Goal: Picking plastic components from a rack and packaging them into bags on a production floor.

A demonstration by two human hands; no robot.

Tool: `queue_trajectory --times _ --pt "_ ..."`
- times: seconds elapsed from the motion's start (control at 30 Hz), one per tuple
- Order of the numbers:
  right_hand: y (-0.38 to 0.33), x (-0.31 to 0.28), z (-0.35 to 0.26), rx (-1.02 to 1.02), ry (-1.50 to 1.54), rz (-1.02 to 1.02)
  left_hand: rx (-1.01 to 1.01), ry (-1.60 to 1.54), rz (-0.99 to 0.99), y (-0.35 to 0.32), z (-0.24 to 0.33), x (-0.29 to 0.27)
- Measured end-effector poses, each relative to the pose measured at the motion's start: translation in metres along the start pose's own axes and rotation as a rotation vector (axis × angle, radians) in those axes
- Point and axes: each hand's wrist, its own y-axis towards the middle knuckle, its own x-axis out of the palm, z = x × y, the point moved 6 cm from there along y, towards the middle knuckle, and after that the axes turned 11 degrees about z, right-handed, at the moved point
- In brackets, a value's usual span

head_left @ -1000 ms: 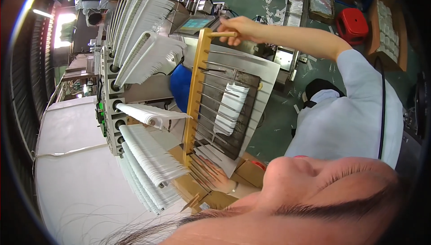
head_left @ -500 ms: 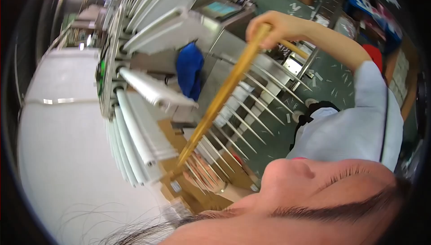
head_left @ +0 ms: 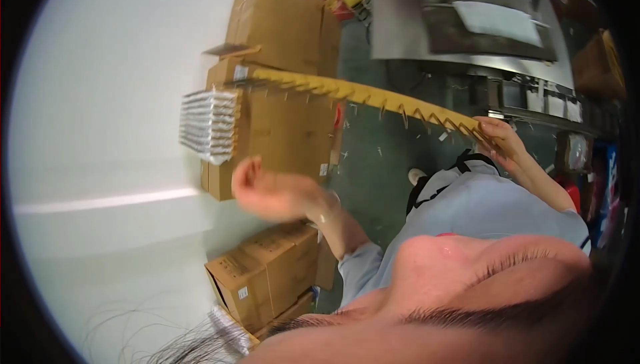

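A long yellow bar (head_left: 373, 95) with a row of thin metal rods along its lower side stretches across the middle. My right hand (head_left: 501, 139) is closed around its right end. The bar's left end hangs over a brown cardboard box (head_left: 287, 124). My left hand (head_left: 277, 192) is below the bar and apart from it, in front of that box. Motion smears its fingers, and nothing shows in it. Near the bar's left end, a stack of silvery ribbed pieces (head_left: 210, 124) rests against the cardboard.
A tall cardboard carton (head_left: 273, 24) stands behind, against a white surface (head_left: 113, 131). Lower left are further cartons (head_left: 267, 264). At the upper right stands a metal worktable (head_left: 400, 24) with a white sheet (head_left: 497, 23) on it. The floor (head_left: 380, 191) is green, with small scraps.
The view has swung from the machine with white rollers to the cartons. The bar has gone from steeply slanted to nearly level. My left hand, formerly at its lower end, is now off it.
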Motion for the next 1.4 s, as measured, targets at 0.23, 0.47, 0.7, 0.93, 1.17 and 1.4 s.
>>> queue_trajectory --times 0.23,0.47,0.7,0.93,1.17,1.4 --pt "0.112 0.144 0.091 0.231 0.131 -0.155 0.462 -0.254 0.048 0.061 0.102 -0.126" --pt "0.255 0.296 0.103 0.19 0.13 -0.151 0.531 -0.281 0.145 0.11 0.029 -0.159" --pt "0.388 0.424 0.043 0.006 0.125 -0.207 0.527 -0.178 0.167 0.161 -0.083 -0.12" --pt "0.548 0.478 0.026 -0.008 -0.072 -0.114 0.514 -0.128 0.171 0.229 -0.186 -0.042" --pt "0.617 0.516 0.074 0.102 -0.305 0.056 0.475 0.005 0.225 0.267 -0.249 -0.021" --pt "0.66 0.521 0.094 -0.101 -0.504 0.016 0.393 0.092 0.24 0.287 -0.276 -0.043"
